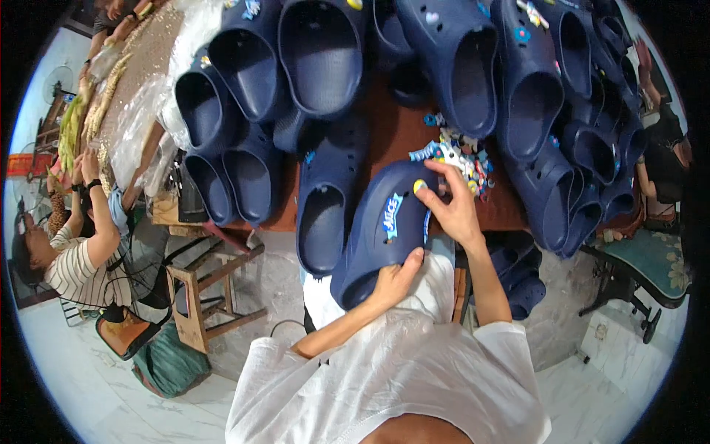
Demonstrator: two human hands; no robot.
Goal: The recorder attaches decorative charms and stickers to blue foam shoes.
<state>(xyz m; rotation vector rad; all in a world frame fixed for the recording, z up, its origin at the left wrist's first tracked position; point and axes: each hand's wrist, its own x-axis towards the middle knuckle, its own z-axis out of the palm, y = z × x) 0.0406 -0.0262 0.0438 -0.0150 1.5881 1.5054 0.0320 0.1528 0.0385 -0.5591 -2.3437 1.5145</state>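
Navy foam clog (377, 229) with blue and yellow charms, between both hands.

Wooden stool (198, 296), person in striped shirt (78, 270), green bag (171, 364)

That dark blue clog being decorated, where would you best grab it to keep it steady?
Probably at the heel rim, from the near side: the clog lies toe away, opening toward the person, and the left hand already grips there. That leaves the top free, where the right hand presses a yellow charm.

navy clog (377, 237) | toe up, tilted at table edge | blue and yellow charms (403, 203) fitted
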